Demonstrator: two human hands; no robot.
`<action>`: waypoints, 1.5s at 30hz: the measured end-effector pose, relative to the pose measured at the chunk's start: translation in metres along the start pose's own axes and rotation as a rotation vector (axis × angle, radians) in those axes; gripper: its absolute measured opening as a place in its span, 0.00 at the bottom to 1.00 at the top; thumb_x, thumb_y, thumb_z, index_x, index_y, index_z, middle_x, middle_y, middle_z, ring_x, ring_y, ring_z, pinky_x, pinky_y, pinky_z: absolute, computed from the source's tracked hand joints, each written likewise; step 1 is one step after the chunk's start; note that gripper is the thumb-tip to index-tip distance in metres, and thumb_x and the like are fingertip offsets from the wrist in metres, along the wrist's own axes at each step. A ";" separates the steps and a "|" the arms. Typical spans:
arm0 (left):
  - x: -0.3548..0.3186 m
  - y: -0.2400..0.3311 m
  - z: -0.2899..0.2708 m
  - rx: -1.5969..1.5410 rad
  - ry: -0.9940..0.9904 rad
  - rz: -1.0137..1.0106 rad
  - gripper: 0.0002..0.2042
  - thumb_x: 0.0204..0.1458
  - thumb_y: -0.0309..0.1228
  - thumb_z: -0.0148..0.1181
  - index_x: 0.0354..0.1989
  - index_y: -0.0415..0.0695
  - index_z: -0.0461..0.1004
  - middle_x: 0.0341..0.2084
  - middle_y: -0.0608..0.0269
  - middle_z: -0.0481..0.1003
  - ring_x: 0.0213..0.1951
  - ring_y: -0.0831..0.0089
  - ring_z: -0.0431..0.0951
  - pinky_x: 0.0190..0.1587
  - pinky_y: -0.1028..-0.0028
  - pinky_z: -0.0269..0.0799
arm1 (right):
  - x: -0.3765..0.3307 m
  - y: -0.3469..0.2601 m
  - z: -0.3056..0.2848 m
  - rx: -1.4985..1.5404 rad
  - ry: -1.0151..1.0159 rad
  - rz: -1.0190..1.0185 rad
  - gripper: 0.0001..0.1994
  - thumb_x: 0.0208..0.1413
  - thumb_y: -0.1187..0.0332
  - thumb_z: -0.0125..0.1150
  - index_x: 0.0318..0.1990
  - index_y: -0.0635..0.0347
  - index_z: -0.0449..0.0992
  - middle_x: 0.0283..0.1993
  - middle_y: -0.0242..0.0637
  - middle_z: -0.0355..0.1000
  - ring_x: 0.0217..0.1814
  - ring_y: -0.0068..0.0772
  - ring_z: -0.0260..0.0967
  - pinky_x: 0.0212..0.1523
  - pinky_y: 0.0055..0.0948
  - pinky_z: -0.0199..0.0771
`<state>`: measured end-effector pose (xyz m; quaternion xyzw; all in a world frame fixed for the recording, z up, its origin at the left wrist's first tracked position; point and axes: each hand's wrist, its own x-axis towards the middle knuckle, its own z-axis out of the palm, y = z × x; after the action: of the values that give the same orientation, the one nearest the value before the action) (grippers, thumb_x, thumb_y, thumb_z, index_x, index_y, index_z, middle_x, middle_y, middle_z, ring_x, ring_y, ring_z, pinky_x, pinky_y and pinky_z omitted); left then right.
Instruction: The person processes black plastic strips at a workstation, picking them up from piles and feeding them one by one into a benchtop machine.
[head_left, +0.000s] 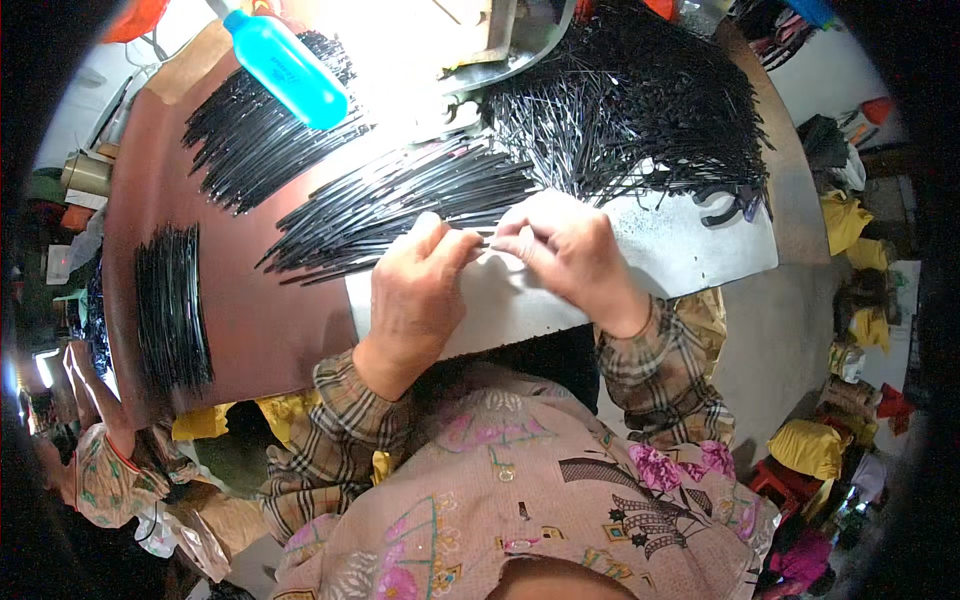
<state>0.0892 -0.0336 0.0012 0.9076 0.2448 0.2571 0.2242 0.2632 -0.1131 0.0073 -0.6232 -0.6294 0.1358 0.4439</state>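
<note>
My left hand [422,290] and my right hand [572,250] meet over the front of a pale board [690,245]. Thumb and fingers are pinched together on both, almost touching at the tips. Whatever small thing lies between them is too tiny and hidden to name. Just beyond the hands spreads a loose pile of long, thin black strips [400,205], fanned toward the left. A big tangled heap of black strips [630,100] fills the far right, partly on the board.
Another bundle of black strips [270,140] lies at the far left under a blue bottle [287,72]. A neat row of strips [172,308] sits on the brown tabletop [260,330]. A curved black tool [718,208] rests by the heap. Strong glare whitens the far middle. Someone else's arm [98,385] shows at left.
</note>
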 end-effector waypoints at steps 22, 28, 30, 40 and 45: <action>0.018 -0.023 -0.023 -0.761 0.123 -0.400 0.06 0.56 0.22 0.56 0.39 0.35 0.76 0.32 0.65 0.79 0.34 0.85 0.74 0.38 0.83 0.70 | 0.038 0.065 -0.036 0.025 0.341 0.341 0.07 0.46 0.70 0.69 0.32 0.61 0.81 0.27 0.35 0.78 0.26 0.18 0.73 0.29 0.19 0.72; 0.021 -0.022 -0.013 -0.755 0.049 -0.405 0.07 0.57 0.23 0.55 0.41 0.37 0.77 0.35 0.67 0.78 0.36 0.84 0.73 0.42 0.82 0.68 | 0.042 0.054 -0.014 -0.483 0.205 0.331 0.09 0.48 0.62 0.66 0.28 0.57 0.79 0.23 0.36 0.76 0.23 0.34 0.75 0.27 0.35 0.72; 0.021 -0.020 -0.013 -0.750 0.052 -0.414 0.07 0.57 0.23 0.55 0.40 0.37 0.77 0.35 0.68 0.77 0.36 0.84 0.73 0.42 0.82 0.68 | 0.044 0.061 -0.015 -0.465 0.231 0.296 0.08 0.48 0.64 0.65 0.28 0.58 0.79 0.23 0.38 0.76 0.23 0.36 0.75 0.26 0.34 0.73; 0.026 -0.025 -0.014 -0.741 0.096 -0.554 0.07 0.55 0.25 0.59 0.37 0.35 0.78 0.27 0.65 0.78 0.28 0.85 0.73 0.32 0.82 0.69 | 0.047 0.036 -0.039 0.374 0.358 0.308 0.05 0.59 0.73 0.56 0.40 0.64 0.73 0.34 0.35 0.75 0.30 0.18 0.72 0.28 0.17 0.70; 0.050 -0.002 -0.009 -0.886 0.034 -0.723 0.10 0.57 0.30 0.58 0.42 0.37 0.77 0.32 0.65 0.78 0.26 0.84 0.71 0.23 0.84 0.62 | 0.041 0.024 -0.021 0.538 0.314 0.306 0.06 0.57 0.74 0.57 0.41 0.65 0.71 0.34 0.36 0.74 0.32 0.21 0.73 0.32 0.18 0.73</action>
<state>0.1211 -0.0012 0.0244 0.5812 0.4121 0.2567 0.6531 0.3016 -0.0794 0.0184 -0.5844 -0.3940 0.2644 0.6583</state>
